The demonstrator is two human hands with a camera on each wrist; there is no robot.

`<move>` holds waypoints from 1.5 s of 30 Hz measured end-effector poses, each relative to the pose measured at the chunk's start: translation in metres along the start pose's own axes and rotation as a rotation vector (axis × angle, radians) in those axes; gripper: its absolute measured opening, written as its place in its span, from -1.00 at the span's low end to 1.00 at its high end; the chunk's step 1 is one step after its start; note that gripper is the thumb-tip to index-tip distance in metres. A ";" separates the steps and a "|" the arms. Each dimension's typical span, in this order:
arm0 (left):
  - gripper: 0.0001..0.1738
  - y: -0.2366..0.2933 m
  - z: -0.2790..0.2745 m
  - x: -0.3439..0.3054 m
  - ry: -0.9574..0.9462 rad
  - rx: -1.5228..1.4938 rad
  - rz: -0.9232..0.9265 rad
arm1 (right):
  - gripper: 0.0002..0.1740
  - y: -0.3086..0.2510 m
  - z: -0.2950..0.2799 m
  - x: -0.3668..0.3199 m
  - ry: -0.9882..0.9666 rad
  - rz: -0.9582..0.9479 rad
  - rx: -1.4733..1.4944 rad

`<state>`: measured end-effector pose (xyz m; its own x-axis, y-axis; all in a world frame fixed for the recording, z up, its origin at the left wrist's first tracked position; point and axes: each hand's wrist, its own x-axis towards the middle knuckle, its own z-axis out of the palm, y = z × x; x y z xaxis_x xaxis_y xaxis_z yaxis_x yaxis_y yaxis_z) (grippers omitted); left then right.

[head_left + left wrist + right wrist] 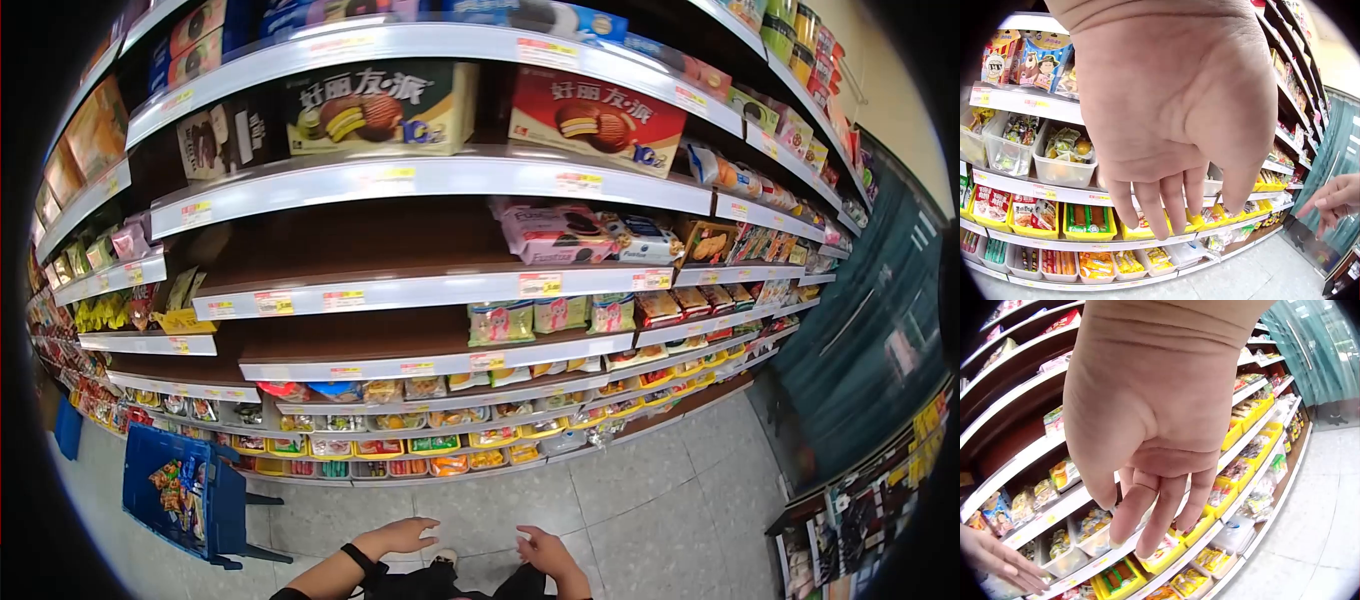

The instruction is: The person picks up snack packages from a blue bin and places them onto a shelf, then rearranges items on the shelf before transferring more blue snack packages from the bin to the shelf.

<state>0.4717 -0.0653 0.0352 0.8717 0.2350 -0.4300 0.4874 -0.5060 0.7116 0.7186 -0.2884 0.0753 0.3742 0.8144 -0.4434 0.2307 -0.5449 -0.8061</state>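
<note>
Both hands are held low in front of the body, apart from each other, with nothing in them. My left hand [405,535] has its fingers stretched out, and a dark band sits on that wrist. Its palm [1175,106] fills the left wrist view, with fingers hanging over the snack bins behind. My right hand [542,550] has loosely bent fingers, and its palm [1147,425] faces the right wrist camera. Nearest to both are the lower shelf rows, where yellow bins [1088,236] and clear bins [1066,172] hold small packets.
A blue shopping basket [225,500] with snack packets stands on the floor to the left. Higher shelves carry a green pie box [375,108], a red pie box [600,118] and pink cookie packs [555,235]. Teal curtain strips [850,330] hang at the right, beyond the tiled floor [640,510].
</note>
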 end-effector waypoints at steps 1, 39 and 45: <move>-0.33 -0.010 -0.003 -0.014 -0.014 0.002 -0.047 | -0.55 -0.016 0.015 -0.002 -0.001 0.010 0.005; -0.32 -0.220 0.011 -0.377 0.143 -0.045 -0.202 | -0.59 -0.077 0.320 -0.167 0.117 -0.093 -0.135; -0.32 -0.282 -0.024 -0.453 0.241 -0.136 -0.299 | -0.60 -0.147 0.389 -0.105 -0.011 -0.206 -0.146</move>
<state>-0.0596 -0.0091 0.0429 0.6697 0.5513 -0.4976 0.7089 -0.2750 0.6495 0.2960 -0.2160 0.0881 0.2960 0.9132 -0.2801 0.4288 -0.3891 -0.8153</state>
